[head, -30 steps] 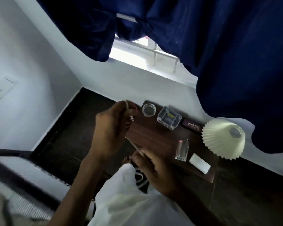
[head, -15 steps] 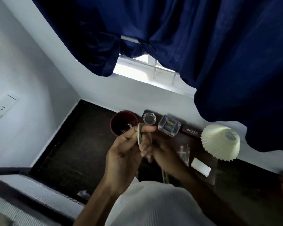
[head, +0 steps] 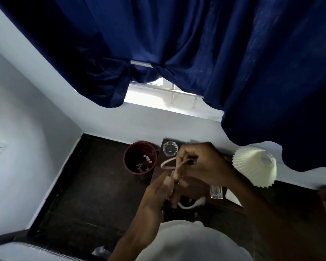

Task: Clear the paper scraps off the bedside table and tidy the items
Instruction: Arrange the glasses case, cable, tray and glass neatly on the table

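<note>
A white cable (head: 167,163) is held between both hands above the dark wooden bedside table (head: 158,172). My left hand (head: 159,193) pinches the gathered strands from below, and my right hand (head: 203,164) grips the loops from above; one end of the cable hangs down under the hands. To the left of the table a dark red bin (head: 140,157) stands on the floor with small white paper scraps (head: 144,162) inside it.
On the table are a round glass dish (head: 170,148) at the back left, a clear glass bottle (head: 216,192) and a white flat item (head: 232,197) at the front right, and a pleated white lampshade (head: 256,167). Blue curtains (head: 196,53) hang overhead.
The hands have shifted right over the table and my right hand now covers the clear box. The cable loop sticks out to the left of the hands. The view has tilted upward.
</note>
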Demonstrator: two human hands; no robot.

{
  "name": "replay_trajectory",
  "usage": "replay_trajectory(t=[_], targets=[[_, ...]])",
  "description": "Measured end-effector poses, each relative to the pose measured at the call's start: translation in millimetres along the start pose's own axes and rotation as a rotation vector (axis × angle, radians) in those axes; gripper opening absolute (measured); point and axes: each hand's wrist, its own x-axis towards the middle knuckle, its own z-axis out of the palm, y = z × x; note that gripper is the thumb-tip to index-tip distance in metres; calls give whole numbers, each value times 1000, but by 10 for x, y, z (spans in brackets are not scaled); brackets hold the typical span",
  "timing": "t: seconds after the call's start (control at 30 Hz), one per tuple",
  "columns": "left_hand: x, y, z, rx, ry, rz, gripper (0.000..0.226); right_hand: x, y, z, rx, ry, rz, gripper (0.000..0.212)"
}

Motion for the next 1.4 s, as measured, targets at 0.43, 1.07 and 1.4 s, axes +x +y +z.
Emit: replay_trajectory(t=[0.43,1.07,1.4], targets=[[451,235,-359,-165,357,99,35,-339,52,898,-352,-90,40,28],[84,172,-192,655,-60,263,34,-343,-18,224,-54,105,2,20],[163,934,-138,763,-255,-40,61,-218,-4,122,318,87,-134,14]])
